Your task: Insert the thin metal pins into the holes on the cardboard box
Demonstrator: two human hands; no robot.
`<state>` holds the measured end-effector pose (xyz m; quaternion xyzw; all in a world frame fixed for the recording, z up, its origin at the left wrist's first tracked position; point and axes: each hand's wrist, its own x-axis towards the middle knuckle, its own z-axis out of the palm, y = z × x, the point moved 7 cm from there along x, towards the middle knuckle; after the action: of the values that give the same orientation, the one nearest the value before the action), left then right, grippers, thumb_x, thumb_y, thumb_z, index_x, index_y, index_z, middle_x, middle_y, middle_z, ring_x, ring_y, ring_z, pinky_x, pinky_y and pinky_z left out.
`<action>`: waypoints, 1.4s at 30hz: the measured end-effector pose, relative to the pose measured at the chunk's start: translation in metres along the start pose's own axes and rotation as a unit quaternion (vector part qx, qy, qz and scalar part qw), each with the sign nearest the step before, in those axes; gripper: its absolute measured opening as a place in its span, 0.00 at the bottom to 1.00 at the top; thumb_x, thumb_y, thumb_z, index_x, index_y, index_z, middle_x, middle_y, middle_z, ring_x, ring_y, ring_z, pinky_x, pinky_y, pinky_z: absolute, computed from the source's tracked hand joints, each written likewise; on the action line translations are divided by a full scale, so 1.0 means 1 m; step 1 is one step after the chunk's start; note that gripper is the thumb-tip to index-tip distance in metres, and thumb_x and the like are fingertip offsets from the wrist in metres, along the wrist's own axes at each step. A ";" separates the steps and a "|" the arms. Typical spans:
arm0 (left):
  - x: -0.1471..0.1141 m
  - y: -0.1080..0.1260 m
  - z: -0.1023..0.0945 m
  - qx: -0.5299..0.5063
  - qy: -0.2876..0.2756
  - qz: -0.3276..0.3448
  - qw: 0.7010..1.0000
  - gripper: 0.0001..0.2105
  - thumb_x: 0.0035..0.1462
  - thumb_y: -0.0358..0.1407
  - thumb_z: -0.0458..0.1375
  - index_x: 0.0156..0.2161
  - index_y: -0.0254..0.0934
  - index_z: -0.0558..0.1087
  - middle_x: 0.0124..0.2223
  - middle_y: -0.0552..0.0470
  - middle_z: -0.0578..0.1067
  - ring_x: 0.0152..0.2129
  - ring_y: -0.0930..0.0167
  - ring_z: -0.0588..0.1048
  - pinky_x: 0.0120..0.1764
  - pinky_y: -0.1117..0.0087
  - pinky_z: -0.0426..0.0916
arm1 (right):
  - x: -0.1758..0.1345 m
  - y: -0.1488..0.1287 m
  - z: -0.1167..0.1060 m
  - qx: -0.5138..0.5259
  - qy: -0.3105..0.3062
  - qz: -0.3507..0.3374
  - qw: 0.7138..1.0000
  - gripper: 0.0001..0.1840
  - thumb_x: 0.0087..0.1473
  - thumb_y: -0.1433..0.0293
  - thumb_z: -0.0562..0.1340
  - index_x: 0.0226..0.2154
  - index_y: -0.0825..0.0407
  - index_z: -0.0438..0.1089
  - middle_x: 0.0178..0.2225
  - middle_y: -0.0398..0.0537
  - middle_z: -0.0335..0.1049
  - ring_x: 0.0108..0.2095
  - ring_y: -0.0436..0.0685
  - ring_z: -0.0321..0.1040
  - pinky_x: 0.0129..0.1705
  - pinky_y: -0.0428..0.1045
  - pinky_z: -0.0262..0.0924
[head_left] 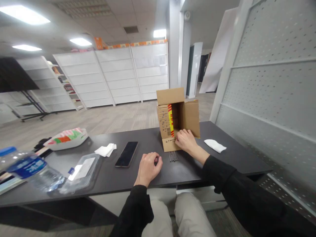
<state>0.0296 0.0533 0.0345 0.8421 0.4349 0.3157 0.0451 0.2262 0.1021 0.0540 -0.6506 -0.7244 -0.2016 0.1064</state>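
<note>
Brown cardboard box (pixel 181 115) stands open right of centre in the frame, grey dots (pixel 164 120) like nail heads apparently already set in its left side, while thin nails (pixel 173 156) lie loose on the desk (pixel 108 179) below, seemingly yet to be used. Watching remotely, I see the right hand (pixel 185 141) at the lower flap (pixel 168 146), fingertips hidden, so I cannot tell what its grip holds; the left hand (pixel 148 168) curls at lower centre, palm unseen, its grip likewise unclear.

The box (pixel 182 115) is brown, its tape (pixel 170 120) yellow with red stripes.
</note>
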 end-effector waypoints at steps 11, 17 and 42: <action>0.000 0.000 0.000 0.000 0.002 0.003 1.000 0.08 0.59 0.35 0.51 0.30 0.38 0.69 0.26 0.54 0.72 0.27 0.72 0.72 0.38 0.67 0.59 | 0.002 -0.001 -0.012 -0.002 0.006 -0.004 1.000 0.11 0.55 0.71 0.54 0.34 0.58 0.71 0.36 0.59 0.73 0.41 0.64 0.65 0.44 0.55 0.49; 0.000 0.002 -0.002 0.001 0.001 0.003 1.000 0.08 0.59 0.34 0.51 0.30 0.38 0.69 0.26 0.54 0.72 0.27 0.72 0.72 0.38 0.67 0.59 | 0.001 -0.002 -0.014 0.009 -0.031 0.011 0.999 0.10 0.56 0.72 0.53 0.35 0.56 0.69 0.36 0.59 0.74 0.38 0.62 0.69 0.42 0.53 0.48; 0.000 0.001 -0.001 -0.002 0.003 0.005 1.000 0.08 0.59 0.35 0.51 0.30 0.38 0.69 0.27 0.54 0.72 0.27 0.72 0.71 0.39 0.66 0.60 | -0.005 0.004 -0.038 0.143 0.015 0.031 0.989 0.05 0.53 0.73 0.55 0.32 0.52 0.66 0.33 0.49 0.72 0.34 0.56 0.66 0.37 0.49 0.50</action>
<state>0.0300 0.0525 0.0356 0.8434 0.4300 0.3191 0.0440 0.2272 0.0817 0.0863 -0.6476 -0.7238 -0.1021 0.2152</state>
